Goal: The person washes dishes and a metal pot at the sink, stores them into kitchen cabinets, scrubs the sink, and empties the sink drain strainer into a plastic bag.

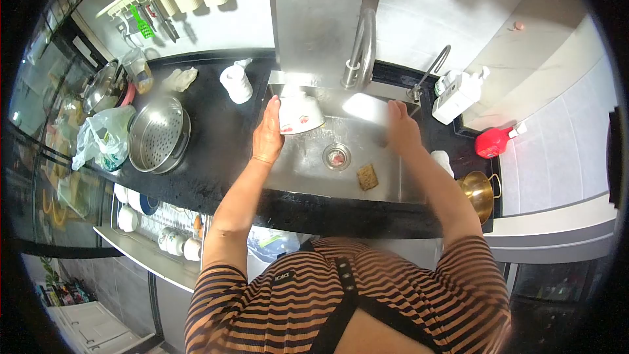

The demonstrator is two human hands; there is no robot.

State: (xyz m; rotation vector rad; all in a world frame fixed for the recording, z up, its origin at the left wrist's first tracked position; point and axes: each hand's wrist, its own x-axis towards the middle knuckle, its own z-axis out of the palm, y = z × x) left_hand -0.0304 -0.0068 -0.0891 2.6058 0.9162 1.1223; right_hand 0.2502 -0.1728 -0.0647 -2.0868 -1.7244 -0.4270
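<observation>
My left hand (268,132) grips a white bowl with red flower marks (301,115), tilted over the left part of the steel sink (295,174). Over the sink's right side, my right hand (402,127) holds a white dish (367,107) by its right end; both are blurred and the dish's exact shape is unclear. Below and between the hands lies the drain (337,157) with reddish bits in it. A brown sponge (367,177) rests on the sink floor to the right of the drain.
A faucet (365,52) rises behind the sink. Left on the black counter (213,131) are a paper roll (236,84), a steel steamer (157,135) and a plastic bag (105,136). At right stand a red bottle (493,142) and a golden pot (477,196). Below left, a drawer (147,246) with dishes is open.
</observation>
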